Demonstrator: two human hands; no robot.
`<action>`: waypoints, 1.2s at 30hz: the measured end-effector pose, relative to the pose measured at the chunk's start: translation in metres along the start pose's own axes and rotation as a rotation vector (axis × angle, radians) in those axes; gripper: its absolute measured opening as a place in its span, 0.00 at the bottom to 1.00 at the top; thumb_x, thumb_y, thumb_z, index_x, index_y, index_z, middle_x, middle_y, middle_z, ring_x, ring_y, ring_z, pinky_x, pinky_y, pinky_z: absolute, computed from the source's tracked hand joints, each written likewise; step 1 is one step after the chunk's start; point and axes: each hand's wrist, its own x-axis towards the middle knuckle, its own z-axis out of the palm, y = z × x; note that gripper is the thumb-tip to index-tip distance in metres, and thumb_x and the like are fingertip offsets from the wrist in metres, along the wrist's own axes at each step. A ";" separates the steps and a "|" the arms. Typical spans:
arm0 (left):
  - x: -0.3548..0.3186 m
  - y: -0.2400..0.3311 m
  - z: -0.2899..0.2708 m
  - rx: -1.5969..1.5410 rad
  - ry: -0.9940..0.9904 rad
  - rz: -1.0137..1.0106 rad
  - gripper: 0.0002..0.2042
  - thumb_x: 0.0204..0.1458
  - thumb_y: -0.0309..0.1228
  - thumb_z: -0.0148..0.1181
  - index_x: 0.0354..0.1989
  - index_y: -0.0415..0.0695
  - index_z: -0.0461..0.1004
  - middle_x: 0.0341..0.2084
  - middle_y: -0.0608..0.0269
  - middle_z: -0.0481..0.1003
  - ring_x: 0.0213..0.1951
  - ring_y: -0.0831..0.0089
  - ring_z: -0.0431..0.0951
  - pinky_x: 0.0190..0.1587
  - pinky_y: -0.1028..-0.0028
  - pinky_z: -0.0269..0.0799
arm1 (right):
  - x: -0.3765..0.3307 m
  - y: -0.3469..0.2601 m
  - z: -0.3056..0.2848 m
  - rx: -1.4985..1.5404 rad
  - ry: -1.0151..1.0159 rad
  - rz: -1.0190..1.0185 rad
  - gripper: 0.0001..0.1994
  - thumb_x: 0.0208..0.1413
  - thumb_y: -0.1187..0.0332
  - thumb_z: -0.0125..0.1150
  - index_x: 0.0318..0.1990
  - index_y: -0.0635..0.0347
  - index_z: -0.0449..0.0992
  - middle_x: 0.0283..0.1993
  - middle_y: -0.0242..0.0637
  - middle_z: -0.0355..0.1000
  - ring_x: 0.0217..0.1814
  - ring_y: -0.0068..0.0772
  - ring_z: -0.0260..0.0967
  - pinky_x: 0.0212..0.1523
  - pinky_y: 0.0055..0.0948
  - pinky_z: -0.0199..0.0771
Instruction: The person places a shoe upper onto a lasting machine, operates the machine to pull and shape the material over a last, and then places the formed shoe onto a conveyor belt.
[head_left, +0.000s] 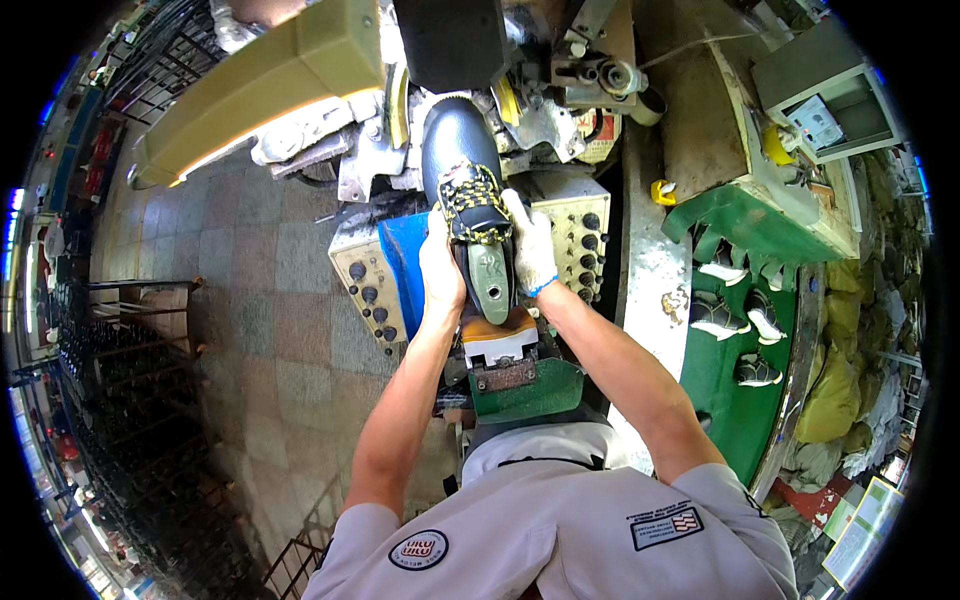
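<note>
A black leather shoe (461, 140) with yellow-and-black laces (474, 200) sits on a green shoe last (490, 275), toe pointing away from me into the machine. My left hand (440, 262) presses against its left side near the heel end. On the other side my right hand (533, 238), in a whitish glove with a blue cuff, grips the shoe's right flank. The left fingertips are partly hidden behind the shoe. The heel end of the last lies just above an orange-brown pad (498, 326) on a metal support.
Metal jaws (375, 150) of the machine flank the toe, below a dark block (450, 40). Knob panels (368, 300) stand at both sides. A long yellow cover (260, 85) reaches out at upper left. Several shoes (716, 315) lie on a green shelf at right.
</note>
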 end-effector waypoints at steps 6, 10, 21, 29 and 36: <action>-0.070 -0.035 -0.071 0.902 0.305 -0.131 0.23 0.68 0.39 0.50 0.64 0.33 0.67 0.55 0.47 0.76 0.56 0.62 0.77 0.59 0.67 0.70 | -0.041 0.003 -0.107 0.448 -0.100 0.114 0.25 0.68 0.54 0.53 0.63 0.66 0.68 0.51 0.44 0.77 0.43 0.34 0.77 0.40 0.33 0.79; -0.155 -0.157 -0.147 1.046 0.140 -0.227 0.27 0.64 0.30 0.50 0.69 0.33 0.57 0.68 0.35 0.58 0.68 0.46 0.61 0.68 0.57 0.59 | -0.097 0.000 -0.170 0.221 0.145 0.141 0.28 0.67 0.56 0.54 0.65 0.71 0.63 0.54 0.55 0.75 0.47 0.44 0.80 0.40 0.34 0.82; -0.148 -0.103 -0.146 1.271 0.081 -0.391 0.41 0.37 0.38 0.73 0.63 0.36 0.64 0.45 0.38 0.78 0.48 0.41 0.78 0.51 0.52 0.74 | -0.139 -0.010 -0.191 -0.046 0.172 0.181 0.29 0.66 0.58 0.58 0.66 0.70 0.63 0.56 0.54 0.74 0.50 0.50 0.78 0.42 0.41 0.82; -0.240 0.063 -0.153 0.333 0.222 -0.340 0.30 0.34 0.25 0.75 0.52 0.34 0.76 0.42 0.52 0.81 0.40 0.61 0.82 0.48 0.65 0.76 | -0.175 -0.066 -0.125 0.031 -0.098 0.088 0.33 0.64 0.56 0.59 0.66 0.75 0.60 0.55 0.58 0.73 0.50 0.52 0.78 0.44 0.42 0.83; -0.251 0.055 -0.077 -0.656 -0.235 -0.258 0.30 0.37 0.23 0.70 0.53 0.26 0.73 0.45 0.46 0.81 0.44 0.58 0.83 0.50 0.65 0.79 | -0.204 -0.083 -0.028 0.243 -0.542 0.170 0.43 0.61 0.39 0.56 0.70 0.68 0.58 0.64 0.52 0.70 0.60 0.43 0.74 0.61 0.41 0.75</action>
